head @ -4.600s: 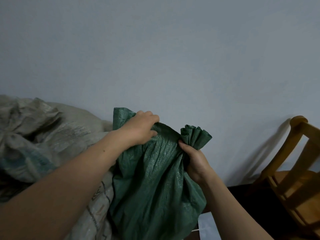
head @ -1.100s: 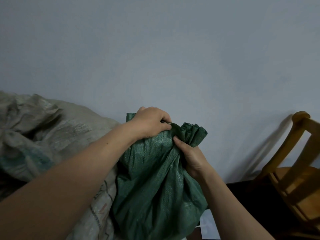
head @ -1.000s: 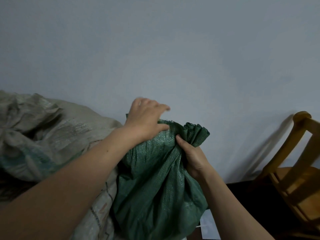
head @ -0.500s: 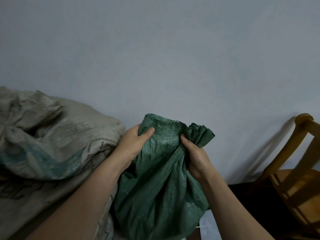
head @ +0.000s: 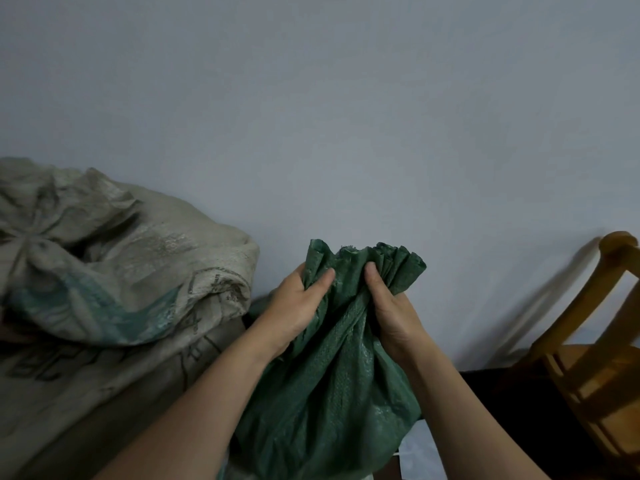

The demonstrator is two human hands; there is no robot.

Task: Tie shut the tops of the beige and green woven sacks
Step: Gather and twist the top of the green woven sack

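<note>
**Green sack held bunched at the neck by both hands.**

The left hand grips the left part of the gathered neck, its fingers curled round behind the fabric and its thumb pressed on the front. The right hand grips the right part the same way, fingers wrapped tight, with the pleated mouth fanning out above it. The thumbs sit near each other but apart. The green sack stands upright at lower centre. The beige sack lies slumped just beside it on the left, against the grey wall, top crumpled. A wooden chair stands at the right edge, apart from both sacks.
</note>
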